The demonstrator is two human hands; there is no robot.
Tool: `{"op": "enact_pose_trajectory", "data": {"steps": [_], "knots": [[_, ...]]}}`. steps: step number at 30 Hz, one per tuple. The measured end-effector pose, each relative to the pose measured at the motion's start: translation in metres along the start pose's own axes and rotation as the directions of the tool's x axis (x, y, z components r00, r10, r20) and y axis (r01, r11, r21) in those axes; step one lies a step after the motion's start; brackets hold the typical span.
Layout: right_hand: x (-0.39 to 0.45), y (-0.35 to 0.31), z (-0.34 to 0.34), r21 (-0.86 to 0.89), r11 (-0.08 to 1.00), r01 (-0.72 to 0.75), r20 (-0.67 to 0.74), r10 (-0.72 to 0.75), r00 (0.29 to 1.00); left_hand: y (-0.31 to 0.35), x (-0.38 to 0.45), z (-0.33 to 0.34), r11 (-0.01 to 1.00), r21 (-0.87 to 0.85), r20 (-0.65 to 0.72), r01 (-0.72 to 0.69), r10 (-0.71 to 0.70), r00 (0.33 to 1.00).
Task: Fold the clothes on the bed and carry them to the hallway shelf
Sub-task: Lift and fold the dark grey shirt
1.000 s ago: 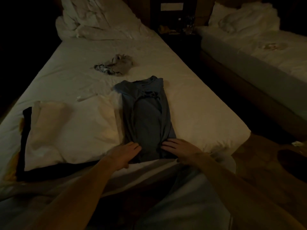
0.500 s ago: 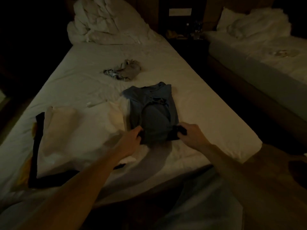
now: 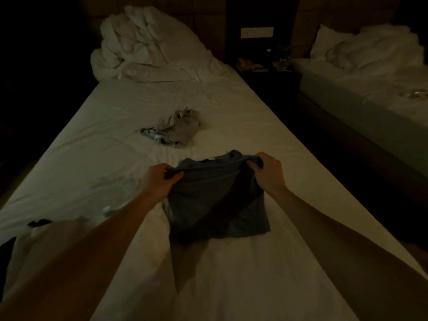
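Folded blue shirt (image 3: 215, 200) lengthwise up the bed (image 3: 254, 126), left hand (image 3: 159, 181), right hand (image 3: 268, 172) pinching its far corners

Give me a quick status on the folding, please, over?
Left hand and right hand each pinch the blue shirt's far edge. Shirt half-folded on the bed. Crumpled grey garment unfolded beyond; nothing in the way.

Dim, warm light; dark corners
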State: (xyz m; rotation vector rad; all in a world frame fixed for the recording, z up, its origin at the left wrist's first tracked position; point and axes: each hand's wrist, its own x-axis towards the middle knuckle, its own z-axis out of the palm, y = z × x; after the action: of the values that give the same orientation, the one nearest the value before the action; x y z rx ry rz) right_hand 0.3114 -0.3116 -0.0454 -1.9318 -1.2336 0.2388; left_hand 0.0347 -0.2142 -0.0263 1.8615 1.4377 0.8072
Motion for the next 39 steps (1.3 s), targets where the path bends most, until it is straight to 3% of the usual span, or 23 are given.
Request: {"op": "enact_pose_trajectory", "data": {"steps": [11,15,19,28,34,39], "knots": [[0.150,0.068,0.109,-0.189,0.979,-0.073,0.189,0.109,0.976,-0.068,0.155,0.087,0.989,0.145,0.013,0.028,-0.030,0.999],[0.159,0.078,0.121,-0.196,0.974,-0.117,0.267,0.168,0.949,-0.087,0.160,0.102,0.977,0.192,0.131,0.095,-0.121,0.984],[0.152,0.063,0.107,-0.084,0.984,-0.155,0.305,0.173,0.936,-0.077,0.148,0.090,0.967,0.254,0.180,-0.031,-0.016,0.984],[0.073,-0.025,-0.002,-0.006,0.988,0.151,0.095,-0.150,0.984,-0.002,0.060,0.014,0.993,-0.028,-0.049,-0.111,0.110,0.993],[-0.015,-0.066,-0.079,0.019,0.969,0.247,-0.063,-0.245,0.967,0.048,-0.034,-0.036,0.976,-0.098,-0.170,-0.192,0.173,0.970],[-0.081,-0.085,-0.127,0.159,0.957,0.243,-0.113,-0.227,0.967,0.075,-0.112,-0.074,0.953,-0.194,-0.217,-0.235,0.192,0.957]]}}
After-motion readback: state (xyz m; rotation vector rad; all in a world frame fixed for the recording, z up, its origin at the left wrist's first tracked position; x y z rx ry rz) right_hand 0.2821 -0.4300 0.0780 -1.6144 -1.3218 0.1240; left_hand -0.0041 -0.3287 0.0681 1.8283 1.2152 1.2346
